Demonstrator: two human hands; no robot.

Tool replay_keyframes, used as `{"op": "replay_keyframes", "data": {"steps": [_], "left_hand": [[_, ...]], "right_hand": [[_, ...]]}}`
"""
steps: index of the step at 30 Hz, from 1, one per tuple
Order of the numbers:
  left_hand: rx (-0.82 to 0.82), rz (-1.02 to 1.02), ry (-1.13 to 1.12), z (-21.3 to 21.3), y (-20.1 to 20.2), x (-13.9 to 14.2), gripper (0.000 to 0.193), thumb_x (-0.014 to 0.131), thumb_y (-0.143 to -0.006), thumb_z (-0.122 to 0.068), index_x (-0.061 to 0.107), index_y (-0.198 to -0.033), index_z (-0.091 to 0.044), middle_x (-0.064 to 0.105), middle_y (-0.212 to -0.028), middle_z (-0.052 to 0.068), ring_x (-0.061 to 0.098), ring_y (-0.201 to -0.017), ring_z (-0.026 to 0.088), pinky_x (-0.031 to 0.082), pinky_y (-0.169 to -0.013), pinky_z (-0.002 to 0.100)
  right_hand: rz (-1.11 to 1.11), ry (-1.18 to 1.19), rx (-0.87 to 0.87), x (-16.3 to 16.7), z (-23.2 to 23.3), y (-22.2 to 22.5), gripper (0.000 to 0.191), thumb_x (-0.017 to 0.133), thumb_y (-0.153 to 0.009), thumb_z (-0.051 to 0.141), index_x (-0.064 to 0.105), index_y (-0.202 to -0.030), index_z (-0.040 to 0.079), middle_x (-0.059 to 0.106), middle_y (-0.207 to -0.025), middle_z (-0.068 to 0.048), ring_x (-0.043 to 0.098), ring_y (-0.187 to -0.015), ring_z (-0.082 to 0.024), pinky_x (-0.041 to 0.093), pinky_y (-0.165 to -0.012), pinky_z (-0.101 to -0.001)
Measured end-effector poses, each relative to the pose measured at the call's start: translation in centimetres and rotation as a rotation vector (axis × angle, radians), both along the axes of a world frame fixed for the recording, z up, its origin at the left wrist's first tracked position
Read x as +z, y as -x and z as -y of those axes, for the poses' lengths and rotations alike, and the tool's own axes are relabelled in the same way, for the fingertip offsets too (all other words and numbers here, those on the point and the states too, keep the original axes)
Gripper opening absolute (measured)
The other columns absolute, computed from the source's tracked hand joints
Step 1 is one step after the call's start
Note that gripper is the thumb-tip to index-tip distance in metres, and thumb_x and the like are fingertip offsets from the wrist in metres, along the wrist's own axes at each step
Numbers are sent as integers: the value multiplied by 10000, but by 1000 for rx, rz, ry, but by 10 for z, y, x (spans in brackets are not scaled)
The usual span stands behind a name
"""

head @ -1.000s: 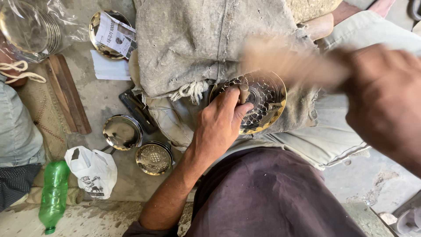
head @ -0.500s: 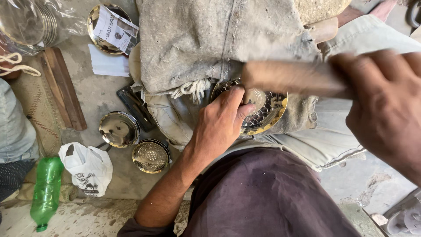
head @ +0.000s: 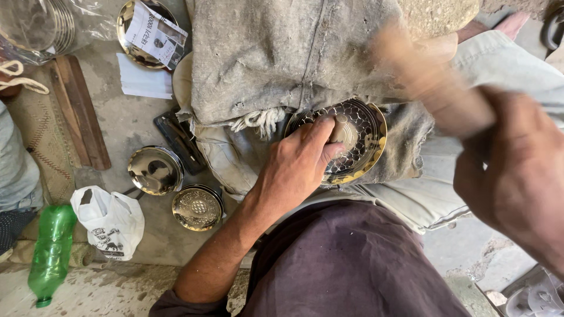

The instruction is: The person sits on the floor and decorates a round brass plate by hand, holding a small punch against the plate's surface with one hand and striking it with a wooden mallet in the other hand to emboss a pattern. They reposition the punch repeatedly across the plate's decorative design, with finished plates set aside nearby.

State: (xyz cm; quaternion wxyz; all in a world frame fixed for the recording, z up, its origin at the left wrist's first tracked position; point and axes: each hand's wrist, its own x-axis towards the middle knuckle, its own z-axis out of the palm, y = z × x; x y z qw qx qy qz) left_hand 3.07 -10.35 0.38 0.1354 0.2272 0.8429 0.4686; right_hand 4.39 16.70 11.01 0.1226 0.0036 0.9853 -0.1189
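- A green plastic bottle (head: 51, 249) lies at the lower left of the floor, with a white plastic bag (head: 111, 220) just beside it.
- Two small round metal bowls (head: 155, 170) sit on the floor near the bag, the right one patterned (head: 197, 208).
- The left hand (head: 299, 161) is closed around a short metal punch (head: 339, 126), holding it upright on the brass plate (head: 358, 147).
- The plate, covered in hammered scale marks, rests on grey sacking (head: 282, 53) over the person's lap.
- The right hand (head: 517, 170) is wrapped tight around a wooden mallet (head: 429, 76), blurred and raised above the plate's right edge.
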Motion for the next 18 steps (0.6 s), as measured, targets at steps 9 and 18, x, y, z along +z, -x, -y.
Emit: {"op": "replay_keyframes", "data": {"steps": [9,18], "left_hand": [[-54,4,48,-2,5,-5,336,661,-1025,-205,544,-1261,3,693,-886,148,701,-677,202,603,-517,300],[-90,55,68,-2,10,-6,301,639,-1042,-216,559,-1252,-16,695,-865,145,688,-637,207,599,-502,314]], "right_hand": [[188,-91,-110,-4,4,1,468,603,-920,41,607,-1385,-7,708,-1125,-243,710,-867,-353,596,-789,-472],[48,-201,115,9,11,-2,429,618,-874,34,650,-1302,57,719,-997,-152,710,-843,-295,561,-877,-470]]}}
